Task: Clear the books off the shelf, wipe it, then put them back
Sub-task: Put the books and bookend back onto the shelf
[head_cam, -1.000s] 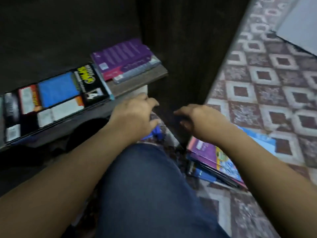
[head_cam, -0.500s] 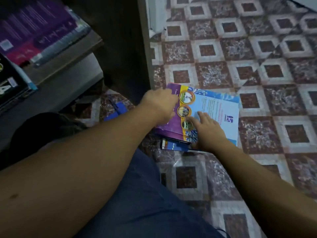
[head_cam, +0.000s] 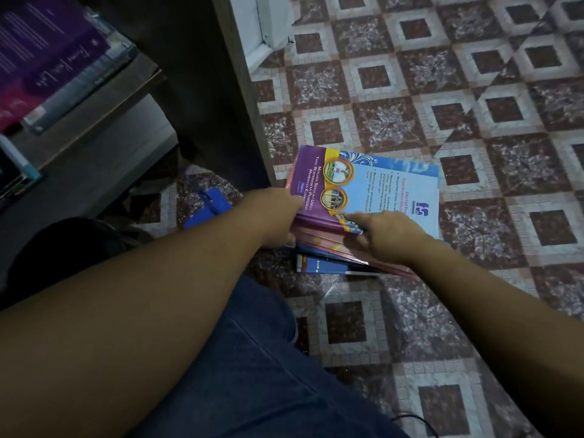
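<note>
A stack of books point(head_cam: 384, 184) lies on the patterned floor, its top cover purple and light blue with round pictures. My left hand point(head_cam: 278, 216) grips the stack's left edge, fingers tucked under it. My right hand point(head_cam: 387, 235) holds the near edge, thumb on the top cover and fingers curled round the side. A blue book point(head_cam: 319, 265) sticks out at the bottom of the stack. On the dark shelf point(head_cam: 94, 121) at the upper left lie a purple book point(head_cam: 41, 49) and a black-covered book point(head_cam: 12, 172) beside it.
The dark upright side panel of the shelf unit point(head_cam: 205, 90) stands just left of the stack. A blue object point(head_cam: 210, 205) lies on the floor under the shelf. My knee in blue jeans point(head_cam: 252, 358) fills the lower middle. Patterned floor tiles point(head_cam: 474, 90) spread to the right.
My hands went from in front of the shelf to the floor stack. The left hand slid down to its left edge and the right hand shifted from flat on the cover to gripping the near edge.
</note>
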Available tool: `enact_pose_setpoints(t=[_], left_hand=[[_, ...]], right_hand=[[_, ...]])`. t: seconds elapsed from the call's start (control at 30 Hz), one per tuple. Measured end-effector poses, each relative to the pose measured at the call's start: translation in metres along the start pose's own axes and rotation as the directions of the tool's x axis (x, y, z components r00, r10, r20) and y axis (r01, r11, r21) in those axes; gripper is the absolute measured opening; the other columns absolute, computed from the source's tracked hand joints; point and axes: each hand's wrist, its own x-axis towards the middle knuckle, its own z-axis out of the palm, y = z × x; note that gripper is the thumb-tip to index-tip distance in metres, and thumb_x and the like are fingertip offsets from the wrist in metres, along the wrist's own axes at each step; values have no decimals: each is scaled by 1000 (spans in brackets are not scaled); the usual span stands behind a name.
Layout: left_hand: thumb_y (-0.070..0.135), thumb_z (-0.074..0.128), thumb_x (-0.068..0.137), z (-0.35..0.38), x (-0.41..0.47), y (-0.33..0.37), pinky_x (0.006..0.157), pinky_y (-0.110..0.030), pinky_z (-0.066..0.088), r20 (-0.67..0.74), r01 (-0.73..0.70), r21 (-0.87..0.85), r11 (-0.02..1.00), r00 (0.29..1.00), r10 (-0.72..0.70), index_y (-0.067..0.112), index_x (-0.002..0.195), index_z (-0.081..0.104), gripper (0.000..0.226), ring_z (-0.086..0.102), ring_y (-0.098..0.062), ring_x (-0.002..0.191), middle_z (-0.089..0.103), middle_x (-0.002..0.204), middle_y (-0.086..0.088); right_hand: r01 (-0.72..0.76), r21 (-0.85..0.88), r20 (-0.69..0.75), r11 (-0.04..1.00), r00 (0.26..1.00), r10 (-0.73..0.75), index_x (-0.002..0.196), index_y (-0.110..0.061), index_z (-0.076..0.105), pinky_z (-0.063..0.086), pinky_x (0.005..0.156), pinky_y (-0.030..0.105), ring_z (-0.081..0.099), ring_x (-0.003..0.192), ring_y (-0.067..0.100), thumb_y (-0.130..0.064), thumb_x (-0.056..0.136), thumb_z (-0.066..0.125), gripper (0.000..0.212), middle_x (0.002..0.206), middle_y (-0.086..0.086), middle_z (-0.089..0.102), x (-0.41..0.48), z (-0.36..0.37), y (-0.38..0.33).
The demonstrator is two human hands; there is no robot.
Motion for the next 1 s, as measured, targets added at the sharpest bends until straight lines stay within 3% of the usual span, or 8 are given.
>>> enact_pose_setpoints(t=[0.13, 0.3, 0.43, 0.67, 0.83, 0.93, 1.0], left_hand=[[46, 72, 80, 8, 6, 9, 90, -40, 48, -59, -71, 39, 997, 996, 73, 22, 132, 43, 64, 53, -26, 115, 54, 129, -4], [29, 60, 92, 6, 14, 16, 76, -37, 47, -139, -58, 8, 998, 988, 59, 23, 124, 53, 34, 59, -31, 103, 60, 116, -9], [24, 58, 91, -8, 10, 12, 76, -36, 51, -191, -58, 79, 995, 979, 72, 22, 116, 60, 25, 60, -32, 99, 62, 106, -9], [16, 50, 92, -72, -45, 5, 68, -33, 40, -227, 36, 96, 995, 974, -13, 28, 122, 56, 32, 53, -26, 96, 58, 110, -7], [25, 57, 91, -91, -130, -42, 85, -37, 50, -224, 122, 6, 993, 967, -118, 37, 119, 58, 31, 58, -22, 103, 63, 112, 3], [32, 58, 89, -92, -192, -86, 83, -37, 51, -385, 246, 5, 969, 895, -225, 40, 116, 59, 28, 61, -21, 99, 66, 108, 5], [35, 60, 85, -85, -237, -114, 75, -37, 52, -561, 363, -51, 930, 760, -327, 40, 115, 62, 31, 64, -27, 93, 69, 103, 1]], right_hand=[[-34, -54, -75, 998, 997, 30, 136, -32, 48, 47, 77, 37, 60, 101, 34, -31, 99, 44, 37, 113, 13, 66, -9, -18, -7], [-81, -88, -269, 993, 962, 55, 122, -33, 55, 39, 63, 32, 63, 97, 29, -30, 98, 45, 26, 107, -1, 68, -24, -27, -26], [-92, 30, -305, 995, 947, 97, 122, -34, 56, 44, 68, 33, 62, 100, 28, -32, 96, 49, 27, 110, -2, 68, -33, -42, -32], [-113, 3, -189, 994, 976, 112, 115, -37, 59, 45, 64, 31, 57, 87, 28, -31, 91, 54, 25, 100, 3, 65, -61, -115, -57], [75, 7, -144, 997, 987, -73, 117, -45, 54, 45, 66, 31, 60, 91, 25, -34, 90, 51, 29, 100, -2, 66, -80, -158, -126], [155, -28, -266, 987, 951, -157, 129, -60, 39, 46, 72, 33, 62, 99, 27, -42, 91, 46, 42, 109, -1, 66, -84, -186, -181], [222, -104, -471, 969, 847, -245, 132, -60, 38, 45, 70, 35, 63, 97, 30, -40, 94, 45, 44, 111, -1, 67, -74, -198, -221]])
